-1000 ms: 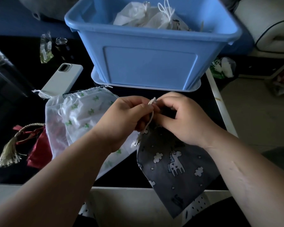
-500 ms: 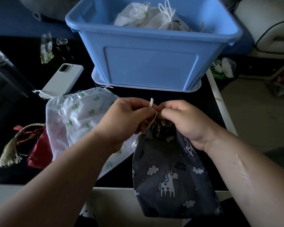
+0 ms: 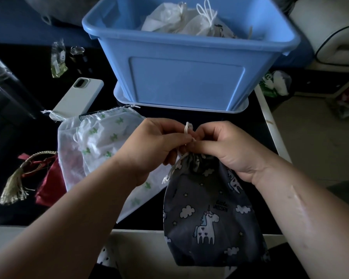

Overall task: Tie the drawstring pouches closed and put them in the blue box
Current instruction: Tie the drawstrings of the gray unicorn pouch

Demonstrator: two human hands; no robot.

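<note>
Blue box (image 3: pixel 187 77): smooth moulded plastic, showed faint sheen. Grey pouch (image 3: pixel 210 218): matt printed cloth. Drawstring (image 3: pixel 188 127): white twisted cord, end frayed. White pouch (image 3: pixel 105 137): thin, semi-sheer fabric. Red pouch (image 3: pixel 48 188) by table's left edge looked satin-glossy; tassel (image 3: pixel 13 188) dull gold thread. Phone case (image 3: pixel 79 97) matt. Table top (image 3: pixel 256 125) was black, glossy.

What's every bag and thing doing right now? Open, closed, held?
Unicorn pouch: neck gathered, hanging below both hands.
Drawstring: pinched by left hand and right hand.
Blue box: open, white pouches inside.
Cactus pouch: lying on the table.
Red pouch: lying on the table.
Phone: face down.
</note>
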